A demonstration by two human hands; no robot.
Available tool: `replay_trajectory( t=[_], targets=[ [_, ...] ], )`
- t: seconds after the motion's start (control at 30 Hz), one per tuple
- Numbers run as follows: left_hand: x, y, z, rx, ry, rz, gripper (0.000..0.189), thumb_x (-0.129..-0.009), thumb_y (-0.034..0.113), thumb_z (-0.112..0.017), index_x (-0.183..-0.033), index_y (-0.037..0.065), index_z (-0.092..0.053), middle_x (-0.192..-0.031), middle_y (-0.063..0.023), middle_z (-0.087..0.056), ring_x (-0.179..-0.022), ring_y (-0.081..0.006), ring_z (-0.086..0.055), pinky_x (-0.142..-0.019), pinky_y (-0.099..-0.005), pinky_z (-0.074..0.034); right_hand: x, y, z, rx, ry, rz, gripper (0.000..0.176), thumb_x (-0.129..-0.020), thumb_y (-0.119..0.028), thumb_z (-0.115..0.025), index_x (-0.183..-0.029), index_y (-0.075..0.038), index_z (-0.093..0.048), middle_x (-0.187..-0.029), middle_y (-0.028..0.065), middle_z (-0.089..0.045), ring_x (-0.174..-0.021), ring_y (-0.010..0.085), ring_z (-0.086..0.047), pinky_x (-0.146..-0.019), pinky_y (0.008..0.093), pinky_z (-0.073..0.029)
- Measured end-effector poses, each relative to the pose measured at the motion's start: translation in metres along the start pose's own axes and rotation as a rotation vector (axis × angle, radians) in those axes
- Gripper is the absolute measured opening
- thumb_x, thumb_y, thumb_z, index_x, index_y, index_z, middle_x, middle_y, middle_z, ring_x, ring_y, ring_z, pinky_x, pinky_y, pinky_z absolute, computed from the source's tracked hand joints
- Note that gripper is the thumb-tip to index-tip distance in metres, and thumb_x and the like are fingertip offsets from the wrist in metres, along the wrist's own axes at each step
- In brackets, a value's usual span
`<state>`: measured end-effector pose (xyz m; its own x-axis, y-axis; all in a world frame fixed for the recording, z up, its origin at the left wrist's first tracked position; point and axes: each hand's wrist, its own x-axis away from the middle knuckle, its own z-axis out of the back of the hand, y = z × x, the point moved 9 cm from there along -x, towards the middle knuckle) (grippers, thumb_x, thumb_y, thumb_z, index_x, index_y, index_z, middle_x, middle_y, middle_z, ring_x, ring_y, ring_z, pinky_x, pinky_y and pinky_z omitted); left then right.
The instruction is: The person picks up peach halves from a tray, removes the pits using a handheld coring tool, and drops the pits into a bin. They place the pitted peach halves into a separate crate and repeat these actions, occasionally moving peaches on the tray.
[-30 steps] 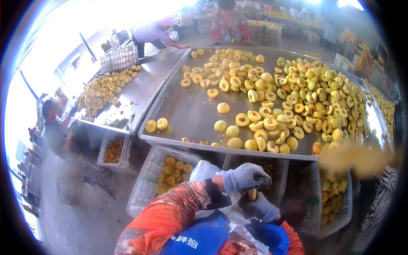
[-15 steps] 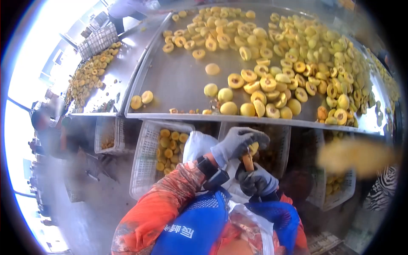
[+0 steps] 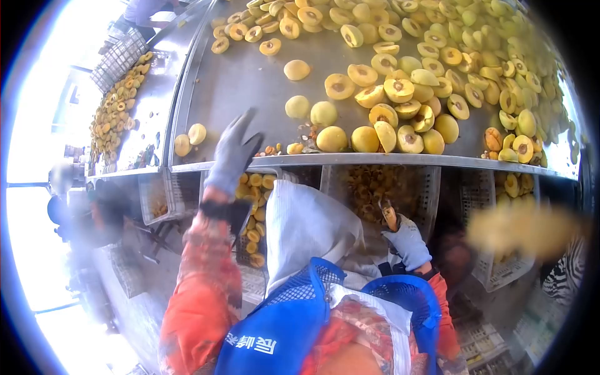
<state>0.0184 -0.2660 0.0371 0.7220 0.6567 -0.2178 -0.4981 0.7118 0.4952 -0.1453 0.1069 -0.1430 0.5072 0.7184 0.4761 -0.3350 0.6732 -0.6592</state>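
My left hand [image 3: 235,152], in a grey glove, is raised over the front edge of the steel table [image 3: 250,94], fingers spread and holding nothing. It is nearest to two whole yellow peaches [image 3: 189,139] at the table's left corner. My right hand [image 3: 405,239], also gloved, stays low by my apron and grips a small pitting tool [image 3: 389,216] with an orange handle. Halved and whole peaches [image 3: 400,106] lie in a heap across the table, the closest ones along the front rim.
White plastic crates [image 3: 256,206] with peach halves stand under the table edge; another crate [image 3: 500,262] is at the right. A second steel table [image 3: 125,106] with fruit stretches to the left. A person sits at the far left, blurred.
My left hand has left the tool and peach it worked on and risen up toward the table's front edge, fingers spread. My right hand stayed low with the tool. The view tilted downward.
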Motion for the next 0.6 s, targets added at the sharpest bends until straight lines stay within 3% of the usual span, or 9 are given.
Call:
replay_trajectory(
  t=[0.03, 0.07, 0.17, 0.27, 0.4, 0.43, 0.5, 0.57, 0.6],
  targets=[
    [-0.026, 0.017, -0.025, -0.095, -0.024, -0.129, 0.059, -0.077, 0.016, -0.070, -0.133, 0.011, -0.052, -0.128, -0.0181, -0.056, -0.118, -0.0360, -0.052, -0.101, -0.0404, -0.042, 0.001, -0.005, -0.001, -0.144, -0.036, -0.006, 0.045, -0.078, -0.032, -0.069, -0.114, -0.006, -0.060, -0.104, 0.0191, -0.066, -0.096, 0.0380, -0.062, -0.084, 0.0433, -0.049],
    [-0.047, 0.033, -0.048, -0.187, -0.043, -0.264, 0.060, -0.076, 0.015, -0.070, -0.133, 0.012, -0.052, -0.129, -0.0182, -0.055, -0.118, -0.0365, -0.052, -0.101, -0.0398, -0.042, 0.005, -0.022, 0.009, 0.041, 0.026, 0.024, 0.045, -0.077, -0.032, -0.069, -0.113, -0.006, -0.060, -0.104, 0.0192, -0.066, -0.096, 0.0376, -0.062, -0.083, 0.0437, -0.049],
    [-0.077, 0.019, -0.131, -0.344, -0.302, -0.353, 0.062, -0.072, 0.014, -0.072, -0.132, 0.015, -0.054, -0.127, -0.0162, -0.057, -0.118, -0.0380, -0.052, -0.100, -0.0406, -0.043, 0.015, -0.036, 0.020, 0.083, 0.058, 0.029, 0.050, -0.074, -0.031, -0.074, -0.114, -0.004, -0.059, -0.101, 0.0217, -0.065, -0.093, 0.0395, -0.062, -0.081, 0.0438, -0.050],
    [-0.095, -0.015, -0.128, 0.016, -0.284, -0.242, 0.057, -0.075, 0.013, -0.072, -0.130, 0.010, -0.056, -0.122, -0.0131, -0.061, -0.110, -0.0328, -0.059, -0.094, -0.0393, -0.048, 0.023, -0.047, 0.024, 0.011, 0.042, 0.057, 0.043, -0.076, -0.031, -0.071, -0.110, -0.006, -0.059, -0.102, 0.0207, -0.065, -0.094, 0.0384, -0.061, -0.081, 0.0437, -0.049],
    [-0.046, -0.021, -0.104, 1.145, -0.243, 0.490, 0.042, -0.089, 0.016, -0.064, -0.127, -0.001, -0.054, -0.113, -0.0093, -0.060, -0.100, -0.0233, -0.061, -0.086, -0.0354, -0.053, 0.012, -0.093, 0.026, -0.107, 0.077, 0.246, 0.038, -0.077, -0.031, -0.070, -0.104, -0.006, -0.060, -0.097, 0.0204, -0.065, -0.091, 0.0384, -0.062, -0.078, 0.0440, -0.050],
    [-0.032, -0.008, -0.104, 1.471, -0.303, 0.443, 0.045, -0.090, 0.018, -0.064, -0.130, 0.001, -0.052, -0.118, -0.0125, -0.059, -0.104, -0.0258, -0.060, -0.088, -0.0387, -0.053, 0.010, -0.112, 0.027, -0.146, 0.123, 0.331, 0.037, -0.078, -0.032, -0.069, -0.103, -0.006, -0.059, -0.095, 0.0203, -0.065, -0.089, 0.0386, -0.062, -0.077, 0.0443, -0.050],
    [-0.001, 0.033, -0.097, 1.774, -0.313, 0.407, 0.051, -0.094, 0.028, -0.057, -0.135, 0.000, -0.045, -0.126, -0.0162, -0.055, -0.111, -0.0279, -0.058, -0.092, -0.0411, -0.051, 0.005, -0.149, 0.035, -0.211, 0.227, 0.500, 0.035, -0.080, -0.032, -0.068, -0.100, -0.005, -0.059, -0.091, 0.0200, -0.065, -0.086, 0.0391, -0.062, -0.075, 0.0448, -0.050],
    [0.012, 0.079, -0.075, 1.037, -0.294, 0.165, 0.059, -0.097, 0.039, -0.046, -0.140, -0.001, -0.037, -0.132, -0.0192, -0.051, -0.118, -0.0302, -0.054, -0.098, -0.0432, -0.048, -0.005, -0.173, 0.035, -0.172, 0.167, 0.432, 0.034, -0.081, -0.033, -0.067, -0.100, -0.005, -0.059, -0.090, 0.0194, -0.066, -0.084, 0.0389, -0.062, -0.074, 0.0452, -0.050],
    [0.019, 0.078, -0.093, 1.411, -0.315, 0.282, 0.060, -0.097, 0.040, -0.045, -0.139, -0.002, -0.038, -0.132, -0.0195, -0.052, -0.117, -0.0303, -0.055, -0.098, -0.0431, -0.048, -0.008, -0.180, 0.033, -0.152, 0.139, 0.397, 0.034, -0.082, -0.033, -0.066, -0.100, -0.005, -0.059, -0.090, 0.0191, -0.066, -0.083, 0.0389, -0.063, -0.073, 0.0454, -0.050]
  ],
)
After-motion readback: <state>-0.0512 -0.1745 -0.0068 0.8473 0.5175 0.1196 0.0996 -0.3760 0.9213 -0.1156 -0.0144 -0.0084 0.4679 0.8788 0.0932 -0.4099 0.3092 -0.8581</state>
